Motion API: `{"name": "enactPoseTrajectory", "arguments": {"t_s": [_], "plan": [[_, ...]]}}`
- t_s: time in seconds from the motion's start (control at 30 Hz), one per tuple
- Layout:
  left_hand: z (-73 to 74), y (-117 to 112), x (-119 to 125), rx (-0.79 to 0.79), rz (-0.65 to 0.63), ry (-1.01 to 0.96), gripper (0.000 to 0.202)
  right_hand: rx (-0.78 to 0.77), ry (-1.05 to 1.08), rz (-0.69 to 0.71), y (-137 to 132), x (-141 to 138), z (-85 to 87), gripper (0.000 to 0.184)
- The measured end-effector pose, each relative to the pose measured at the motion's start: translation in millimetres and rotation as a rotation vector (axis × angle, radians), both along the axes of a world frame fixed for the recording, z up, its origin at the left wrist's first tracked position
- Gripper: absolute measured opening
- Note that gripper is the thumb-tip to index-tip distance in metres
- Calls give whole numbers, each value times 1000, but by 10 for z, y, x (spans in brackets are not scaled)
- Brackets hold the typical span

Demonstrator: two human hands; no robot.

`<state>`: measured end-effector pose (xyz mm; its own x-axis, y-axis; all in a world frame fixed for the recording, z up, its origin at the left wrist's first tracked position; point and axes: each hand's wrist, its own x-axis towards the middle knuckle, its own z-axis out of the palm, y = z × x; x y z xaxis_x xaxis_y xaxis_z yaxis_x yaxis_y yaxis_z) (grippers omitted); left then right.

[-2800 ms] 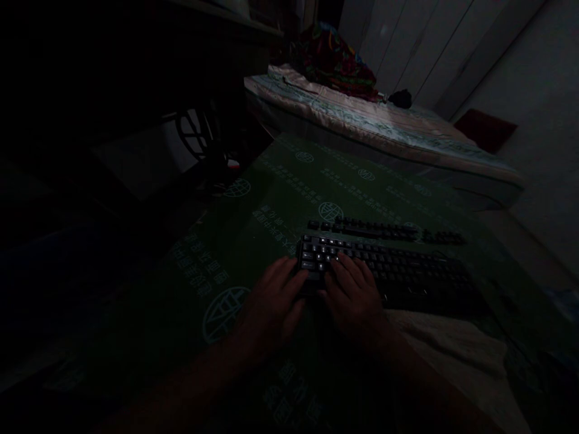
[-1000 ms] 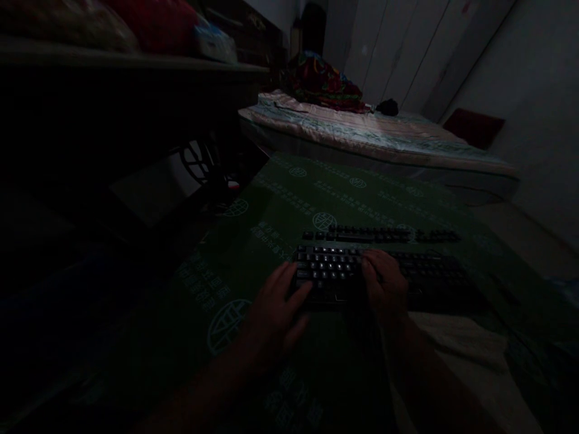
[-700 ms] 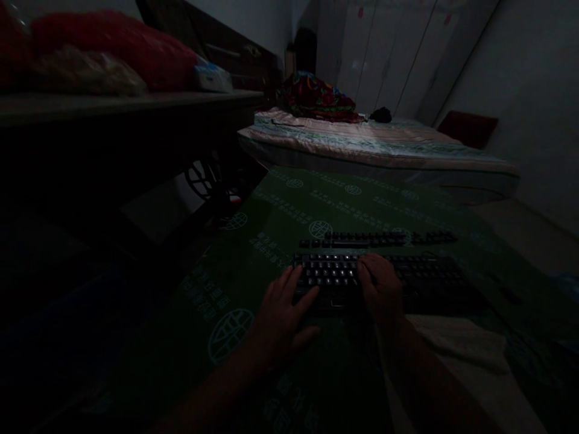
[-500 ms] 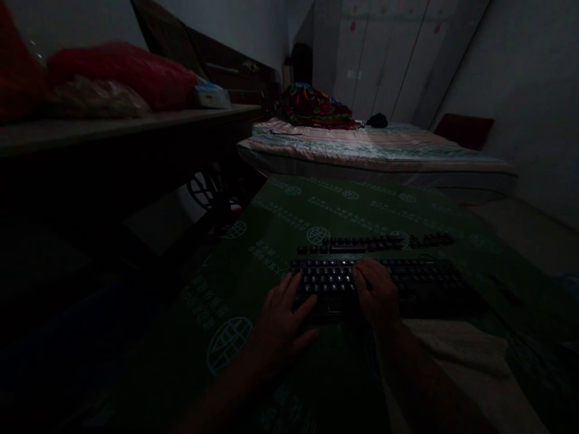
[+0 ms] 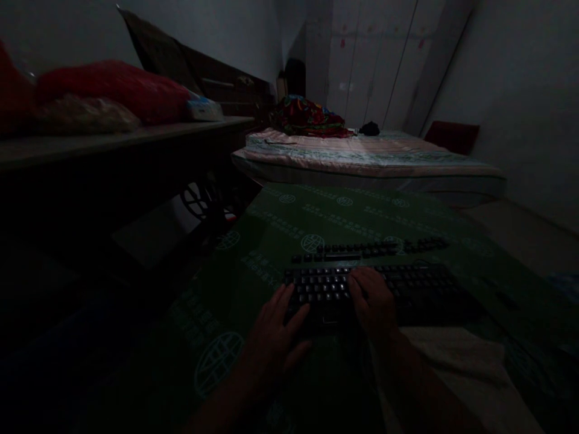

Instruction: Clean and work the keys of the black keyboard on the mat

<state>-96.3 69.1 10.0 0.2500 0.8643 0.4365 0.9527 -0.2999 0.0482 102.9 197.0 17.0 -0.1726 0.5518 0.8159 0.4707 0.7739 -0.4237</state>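
A black keyboard (image 5: 411, 286) lies on a green printed board, its light key stems showing at the left and middle. At its left end, my left hand (image 5: 275, 337) rests with fingers spread, fingertips touching the edge; it holds nothing. Over the middle of the keyboard, my right hand (image 5: 373, 298) has its fingers drawn together and pointing down at the keys. Whatever is between those fingertips is hidden. Behind the keyboard, loose black keycaps (image 5: 344, 257) are laid out in rows, a long space bar among them.
The green board (image 5: 253, 241) fills the foreground. A pale cloth (image 5: 456, 361) lies under my right forearm. Beyond stands a bed (image 5: 384, 157) with a patterned blanket (image 5: 307, 117). At left, a shelf (image 5: 158, 132) carries a red bag (image 5: 117, 90). The room is dim.
The camera view has shifted slightly, so everything sits a little lower and further left. Both hands stay at the same places on the keyboard.
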Motion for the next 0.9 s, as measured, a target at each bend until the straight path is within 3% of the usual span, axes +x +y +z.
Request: {"name": "enactPoseTrajectory", "arguments": {"t_s": [0.4,0.63,0.9], "plan": [[-24,69,-48,44,-74,-42,42,-39,-53,14,54,3,7,23],[-112,227,-135,78,-137,-53,39,-76,-228,-117,119,-25,60,24],[-67,307,-133,74,-176,-112,36,-108,-287,-138,145,-35,79,25]]}}
